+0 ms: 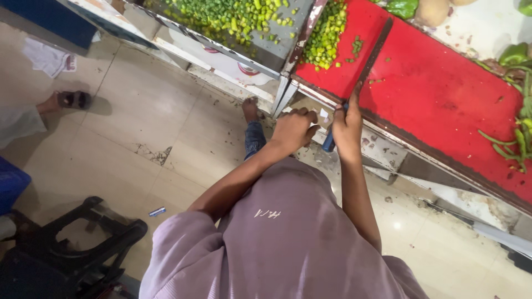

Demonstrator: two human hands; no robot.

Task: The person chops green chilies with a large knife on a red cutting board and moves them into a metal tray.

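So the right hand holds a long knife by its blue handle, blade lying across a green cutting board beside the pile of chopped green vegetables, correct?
Not quite: the cutting board is red, not green. The head view shows the right hand gripping the long knife by its blue handle, blade lying across that red board beside the pile of chopped green vegetables.

**Knife on the Red Board**

The right hand [346, 124] gripped a blue-handled knife [368, 58]. Its long blade lay flat across the red board [438, 94], next to a pile of chopped green bits [326, 30]. The left hand [292, 128] was curled in a fist just below the board's edge. More green bits filled a grey tray [277, 44]. Whole green chillies [518, 138] lay at the far right. A black stool [83, 238] stood on the floor.
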